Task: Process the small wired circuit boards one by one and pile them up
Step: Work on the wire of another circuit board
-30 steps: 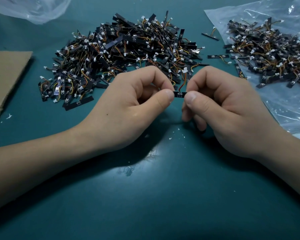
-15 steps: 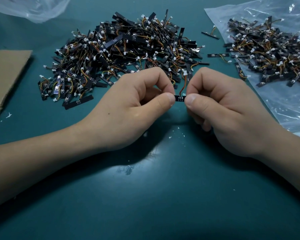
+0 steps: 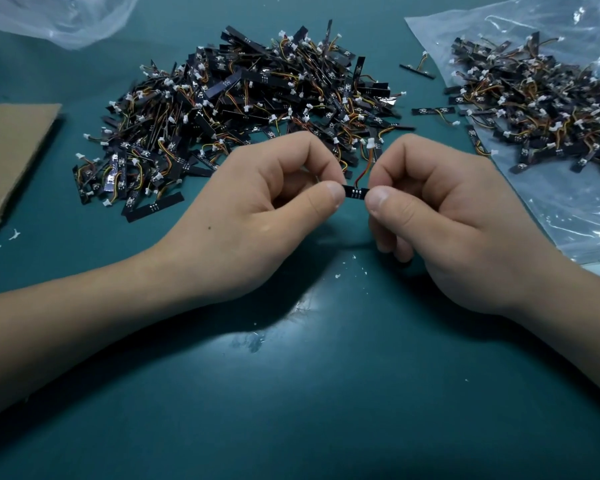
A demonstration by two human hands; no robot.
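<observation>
Over the green table (image 3: 291, 393), I am pinching one small board (image 3: 356, 192) crosswise, my left hand (image 3: 257, 216) and right hand (image 3: 447, 216) gripping its ends, its wire (image 3: 367, 164) pointing toward the big pile (image 3: 236, 109) beyond.

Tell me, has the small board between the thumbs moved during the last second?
No. The small board keeps its place at the near edge of the big pile.
</observation>
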